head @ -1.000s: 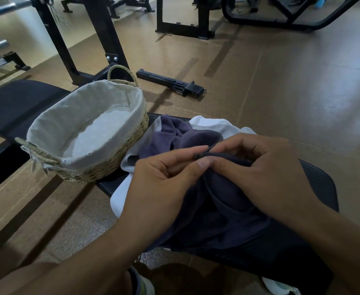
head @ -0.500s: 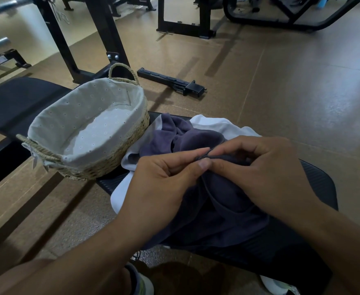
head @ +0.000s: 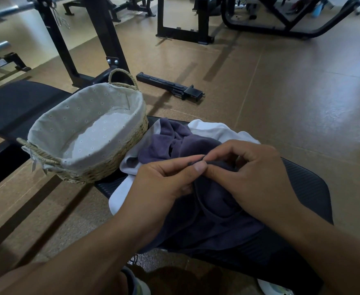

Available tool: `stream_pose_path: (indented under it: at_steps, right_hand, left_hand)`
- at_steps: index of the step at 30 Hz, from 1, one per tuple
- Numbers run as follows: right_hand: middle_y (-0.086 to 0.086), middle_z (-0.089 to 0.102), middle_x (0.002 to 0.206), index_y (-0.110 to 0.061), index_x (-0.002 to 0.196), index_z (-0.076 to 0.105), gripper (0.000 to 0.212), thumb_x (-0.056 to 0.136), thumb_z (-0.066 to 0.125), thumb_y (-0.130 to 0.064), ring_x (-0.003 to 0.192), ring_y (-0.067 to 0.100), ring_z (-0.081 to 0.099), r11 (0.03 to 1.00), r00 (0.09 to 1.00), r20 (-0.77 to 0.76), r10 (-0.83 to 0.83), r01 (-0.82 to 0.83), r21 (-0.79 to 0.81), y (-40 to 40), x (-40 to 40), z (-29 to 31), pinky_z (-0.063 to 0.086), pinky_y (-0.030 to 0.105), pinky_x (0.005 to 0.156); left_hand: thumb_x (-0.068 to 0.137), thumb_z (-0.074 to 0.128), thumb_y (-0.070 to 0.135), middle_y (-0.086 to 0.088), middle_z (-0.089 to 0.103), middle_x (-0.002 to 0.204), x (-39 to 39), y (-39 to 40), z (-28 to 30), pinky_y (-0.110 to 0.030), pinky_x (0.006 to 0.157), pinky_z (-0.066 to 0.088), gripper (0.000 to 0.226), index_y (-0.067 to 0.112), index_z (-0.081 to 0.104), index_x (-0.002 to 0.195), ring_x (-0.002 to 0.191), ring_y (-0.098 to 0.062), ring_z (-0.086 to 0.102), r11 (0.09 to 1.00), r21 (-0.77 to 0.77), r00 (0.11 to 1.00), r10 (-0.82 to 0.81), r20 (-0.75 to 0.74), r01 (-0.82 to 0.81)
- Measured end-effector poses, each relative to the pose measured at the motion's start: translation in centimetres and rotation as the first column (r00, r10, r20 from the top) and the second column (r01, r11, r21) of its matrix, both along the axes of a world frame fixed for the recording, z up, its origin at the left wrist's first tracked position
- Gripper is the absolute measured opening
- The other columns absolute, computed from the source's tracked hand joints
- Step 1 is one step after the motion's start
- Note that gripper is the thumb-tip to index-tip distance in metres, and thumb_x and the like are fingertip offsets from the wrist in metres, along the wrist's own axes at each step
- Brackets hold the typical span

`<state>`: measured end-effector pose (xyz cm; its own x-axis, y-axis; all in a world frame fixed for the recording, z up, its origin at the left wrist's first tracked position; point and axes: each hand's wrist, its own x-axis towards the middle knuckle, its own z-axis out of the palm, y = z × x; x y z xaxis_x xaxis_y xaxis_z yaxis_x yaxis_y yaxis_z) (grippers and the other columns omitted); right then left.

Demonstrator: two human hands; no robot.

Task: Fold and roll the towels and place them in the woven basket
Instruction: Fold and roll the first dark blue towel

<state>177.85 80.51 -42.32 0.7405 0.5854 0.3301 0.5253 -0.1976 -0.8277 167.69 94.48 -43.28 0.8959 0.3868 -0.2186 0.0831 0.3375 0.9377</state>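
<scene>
Left hand grip: the left hand [head: 164, 184] pinches an edge of the dark purple towel [head: 213, 209] between thumb and forefinger.
Right hand grip: the right hand [head: 253, 177] pinches the same edge, its fingertips touching those of the left hand.
Dark purple towel: crumpled in a heap under both hands, on top of the white towel.
White towel: the white towel [head: 213, 129] spreads beneath the purple one, showing at the far side and on the left.
Counter: a black padded counter [head: 306, 188] carries both towels.
Woven basket: the woven basket [head: 89, 133] stands just left of the towels, touching the white one; it is lined with pale dotted cloth and holds nothing.
Floor: a brown floor [head: 292, 103] with a black metal bar [head: 170, 86] lying beyond the basket.
Background: black gym frames [head: 102, 33] stand further back.
</scene>
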Motion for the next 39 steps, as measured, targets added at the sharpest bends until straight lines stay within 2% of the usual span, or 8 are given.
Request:
stream_pose_path:
  at_steps: [6, 12, 17, 20, 24, 31, 34, 39]
  right_hand:
    - [-0.015, 0.071, 0.083, -0.034, 0.086, 0.072, 0.023, 0.07, 0.085, -0.043, 0.079, 0.004, 0.066, 0.94, 0.967, -0.047, 0.252, -0.256, -0.227, -1.2, 1.3, 2.1, 0.045, 0.009, 0.069]
    - [-0.028, 0.061, 0.092, -0.04, 0.092, 0.067, 0.026, 0.08, 0.065, -0.063, 0.099, -0.005, 0.051, 0.709, 0.905, 0.218, 0.365, -0.119, -0.695, -2.8, 2.9, 2.0, 0.037, 0.01, 0.076]
    - [-0.03, 0.072, 0.096, -0.044, 0.109, 0.073, 0.019, 0.095, 0.061, -0.048, 0.093, -0.014, 0.061, 0.536, 0.871, -0.182, 0.456, -0.433, -0.725, -2.5, 1.3, 2.8, 0.049, 0.011, 0.083]
    - [-0.022, 0.074, 0.083, -0.042, 0.106, 0.073, 0.015, 0.094, 0.064, -0.042, 0.077, -0.006, 0.068, 0.7, 0.903, -0.269, 0.335, -0.429, -0.571, -2.1, 1.3, 2.3, 0.055, 0.019, 0.077]
    - [-0.032, 0.065, 0.091, -0.046, 0.108, 0.069, 0.023, 0.09, 0.069, -0.032, 0.09, -0.002, 0.061, 0.889, 0.964, 0.261, 0.05, 0.076, -0.451, -1.5, 4.3, -0.3, 0.049, 0.025, 0.084]
    - [-0.02, 0.051, 0.142, -0.043, 0.113, 0.068, 0.022, 0.091, 0.066, -0.043, 0.134, 0.01, 0.035, 0.629, 0.887, 0.258, 0.383, -0.046, -0.776, -0.8, 7.1, -1.2, 0.028, 0.034, 0.114]
    - [-0.021, 0.057, 0.129, -0.039, 0.099, 0.07, 0.014, 0.087, 0.068, -0.045, 0.127, 0.011, 0.041, 0.623, 0.849, 0.332, 0.412, 0.004, -0.782, -0.8, 6.8, -0.9, 0.029, 0.029, 0.104]
    - [-0.008, 0.062, 0.086, -0.022, 0.081, 0.061, 0.016, 0.078, 0.074, -0.014, 0.085, 0.016, 0.054, 0.947, 0.854, 0.501, 0.142, 0.03, -0.319, -1.2, 5.9, 0.3, 0.049, 0.034, 0.075]
  left_hand:
    - [0.082, 0.073, 0.022, 0.002, 0.08, 0.086, -0.1, -0.3, 0.8, -0.027, 0.085, 0.059, 0.01, 0.022, 0.082, 0.088, 0.088, -0.01, 0.076, 0.93, 0.315, 0.981, 0.173, 0.086, -0.192]
    - [0.088, 0.074, 0.015, 0.026, 0.074, 0.078, 0.8, 4.5, 1.3, -0.004, 0.069, 0.048, 0.017, 0.032, 0.077, 0.088, 0.071, 0.012, 0.067, 0.624, 0.734, 0.957, 0.262, 0.126, -0.268]
    - [0.09, 0.074, 0.017, 0.019, 0.071, 0.07, 1.2, 7.5, 0.0, -0.007, 0.062, 0.046, 0.008, 0.021, 0.081, 0.092, 0.056, 0.01, 0.062, 0.525, 0.844, 0.955, 0.291, -0.061, -0.106]
    - [0.09, 0.075, 0.018, 0.018, 0.072, 0.072, 0.9, 7.5, -0.1, -0.01, 0.064, 0.052, 0.009, 0.025, 0.08, 0.087, 0.062, 0.008, 0.066, 0.516, 0.854, 0.959, 0.271, -0.082, -0.072]
    - [0.089, 0.075, 0.016, 0.02, 0.071, 0.074, 0.6, 6.7, 0.1, -0.012, 0.07, 0.055, 0.011, 0.027, 0.078, 0.086, 0.072, 0.007, 0.069, 0.541, 0.84, 0.972, 0.222, -0.081, -0.054]
    - [0.089, 0.075, 0.014, 0.02, 0.075, 0.073, 0.5, 6.5, 0.5, -0.02, 0.073, 0.059, 0.021, 0.032, 0.074, 0.079, 0.068, 0.003, 0.071, 0.641, 0.765, 0.982, 0.176, -0.063, -0.066]
    - [0.089, 0.074, 0.013, 0.021, 0.074, 0.072, 0.6, 6.6, 0.6, -0.016, 0.068, 0.058, 0.023, 0.033, 0.073, 0.078, 0.064, 0.003, 0.07, 0.651, 0.754, 0.983, 0.18, -0.036, -0.092]
    - [0.089, 0.074, 0.014, 0.023, 0.073, 0.071, 0.6, 6.2, 0.5, -0.01, 0.067, 0.054, 0.017, 0.03, 0.075, 0.084, 0.067, 0.006, 0.069, 0.651, 0.75, 0.985, 0.171, 0.005, -0.116]
